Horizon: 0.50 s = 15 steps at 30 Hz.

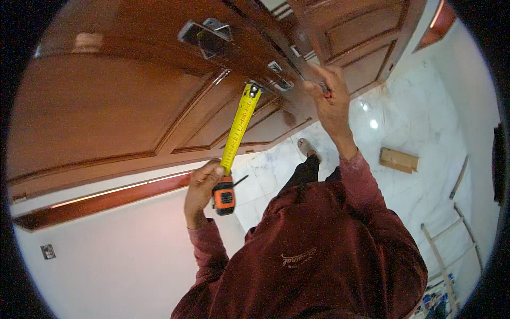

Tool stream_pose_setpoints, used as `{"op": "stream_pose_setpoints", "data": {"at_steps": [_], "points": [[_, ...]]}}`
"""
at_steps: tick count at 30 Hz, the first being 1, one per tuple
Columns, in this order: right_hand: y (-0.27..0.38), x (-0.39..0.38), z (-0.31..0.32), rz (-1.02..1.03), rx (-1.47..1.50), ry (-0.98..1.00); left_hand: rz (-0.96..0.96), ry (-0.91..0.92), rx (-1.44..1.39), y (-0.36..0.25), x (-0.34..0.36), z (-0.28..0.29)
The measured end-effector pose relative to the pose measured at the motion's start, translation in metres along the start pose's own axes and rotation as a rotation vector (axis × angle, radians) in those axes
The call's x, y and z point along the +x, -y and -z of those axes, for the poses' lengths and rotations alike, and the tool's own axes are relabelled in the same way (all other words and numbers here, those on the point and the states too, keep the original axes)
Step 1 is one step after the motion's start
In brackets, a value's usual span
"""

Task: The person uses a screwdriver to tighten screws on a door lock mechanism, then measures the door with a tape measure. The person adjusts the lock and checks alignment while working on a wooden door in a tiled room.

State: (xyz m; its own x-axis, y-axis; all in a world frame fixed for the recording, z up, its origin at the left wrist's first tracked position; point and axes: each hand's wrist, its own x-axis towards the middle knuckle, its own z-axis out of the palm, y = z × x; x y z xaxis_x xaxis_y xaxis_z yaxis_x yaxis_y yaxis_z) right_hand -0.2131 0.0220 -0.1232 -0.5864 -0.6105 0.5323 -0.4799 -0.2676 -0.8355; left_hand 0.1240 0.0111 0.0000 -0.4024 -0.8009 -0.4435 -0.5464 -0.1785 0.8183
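My left hand (203,183) is closed around an orange and black tape measure (226,198), thumb on the blade. Its yellow blade (240,125) is pulled out toward a brown wooden door (212,114), and the metal end hook meets the door near its edge. A thin dark stick (240,181) juts out beside the tape case; what it is I cannot tell. My right hand (333,103) is by the door's edge, fingers bent and pinched around a small item with a red part, mostly hidden. A metal door handle (206,36) sits on the door above the blade.
Lock plates (279,77) show on the door's edge. Another wooden door panel (361,42) stands beyond. On the pale tiled floor lie a cardboard piece (398,160) and, at the lower right, a ladder (441,250). A wall socket (48,251) is at left.
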Motion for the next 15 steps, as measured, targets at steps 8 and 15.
{"op": "stream_pose_setpoints", "data": {"at_steps": [8,15], "points": [[-0.146,-0.266,0.089,-0.703,-0.746,0.816,-0.041,0.146,-0.033,0.013,0.039,-0.061],[-0.152,-0.514,0.097,-0.902,-0.666,0.692,-0.115,-0.106,0.086,0.045,0.079,-0.062]]}}
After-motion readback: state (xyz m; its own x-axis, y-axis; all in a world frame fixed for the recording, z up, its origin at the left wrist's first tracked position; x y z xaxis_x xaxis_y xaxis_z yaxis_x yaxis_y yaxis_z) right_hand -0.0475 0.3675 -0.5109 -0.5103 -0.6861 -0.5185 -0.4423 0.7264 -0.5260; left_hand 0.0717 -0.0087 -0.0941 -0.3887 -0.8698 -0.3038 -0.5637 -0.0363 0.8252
